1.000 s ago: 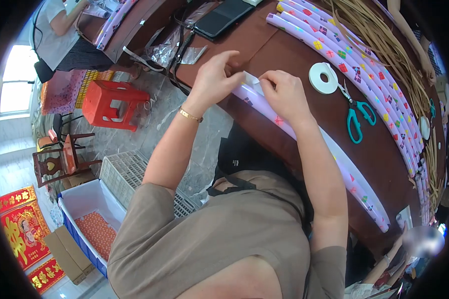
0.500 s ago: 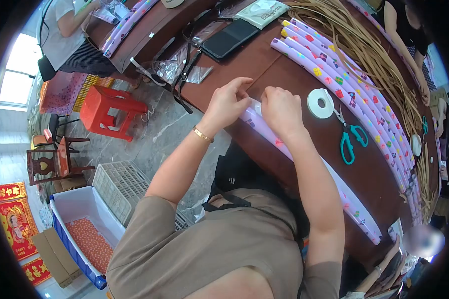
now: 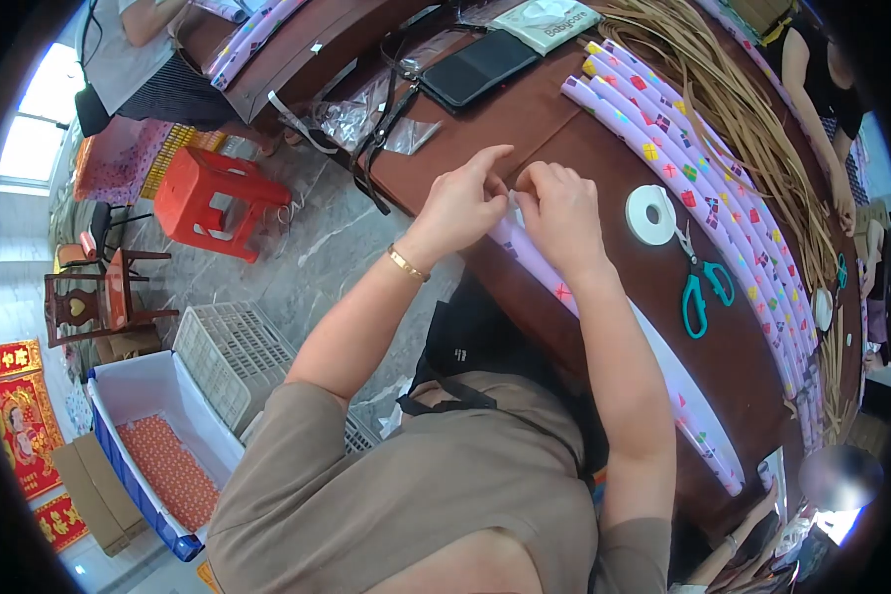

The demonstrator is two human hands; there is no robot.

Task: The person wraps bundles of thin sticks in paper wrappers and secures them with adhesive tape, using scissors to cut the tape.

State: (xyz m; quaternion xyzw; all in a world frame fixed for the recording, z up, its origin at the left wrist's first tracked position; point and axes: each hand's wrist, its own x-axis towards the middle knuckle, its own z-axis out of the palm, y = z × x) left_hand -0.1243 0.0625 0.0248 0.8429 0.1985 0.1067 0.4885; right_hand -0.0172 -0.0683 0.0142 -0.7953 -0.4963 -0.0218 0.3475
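Note:
A lilac roll of gift-print wrapping paper [image 3: 703, 428] lies along the table edge in front of me, passing under my right forearm. At its upper end my left hand [image 3: 460, 210] is closed with curled fingers, the thumb against the roll's end. Just beside it, my right hand [image 3: 564, 213] is bent into a pinch over the same end. A small whitish bit shows between the hands; what the right fingertips hold is hidden. To the right lie a roll of white tape [image 3: 636, 220] and teal-handled scissors [image 3: 696, 302], blades partly apart.
Several printed rolls [image 3: 693, 188] lie beside brown paper strips [image 3: 723, 89] on the brown table [image 3: 554, 148]. A black phone-like case [image 3: 480, 69] and a tissue pack [image 3: 544, 25] are at the top. A red stool [image 3: 203, 203] and a blue-white bin [image 3: 163, 445] stand on the floor. Other people are around.
My view has shifted slightly, so the table things appear further right and lower. My hands stay at the roll's end, with the fingertips slightly further apart.

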